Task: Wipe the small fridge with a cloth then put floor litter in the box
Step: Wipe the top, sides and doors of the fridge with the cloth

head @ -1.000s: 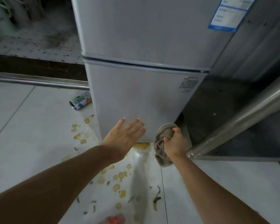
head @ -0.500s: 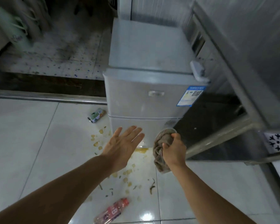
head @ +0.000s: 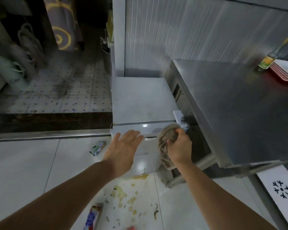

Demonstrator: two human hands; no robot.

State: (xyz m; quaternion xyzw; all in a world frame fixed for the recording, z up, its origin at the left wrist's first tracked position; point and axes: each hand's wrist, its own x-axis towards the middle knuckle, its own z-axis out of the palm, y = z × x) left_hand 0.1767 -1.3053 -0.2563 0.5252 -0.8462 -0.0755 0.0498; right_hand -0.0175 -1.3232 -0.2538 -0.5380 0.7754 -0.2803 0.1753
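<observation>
White tiled floor (head: 23,163), right hand's (head: 179,149) grip around cloth (head: 166,143), left hand (head: 121,147) flat-fingered.

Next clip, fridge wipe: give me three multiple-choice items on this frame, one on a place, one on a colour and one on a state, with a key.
1. Where does the drink can lie?
A. on the fridge top
B. on the floor left of the fridge
C. on the steel table

2. What colour is the stack of dishes on the steel table?
A. red and white
B. blue
C. black

3. How is the left hand held?
A. curled round the cloth
B. pinching the can
C. flat, fingers straight, at the fridge front

Key: 1 B, the can lies on the white tiles beside the small fridge. 2 A, red rims show round white insides. 3 C, the fingers are straight; it is the right hand that grips the cloth.
</observation>
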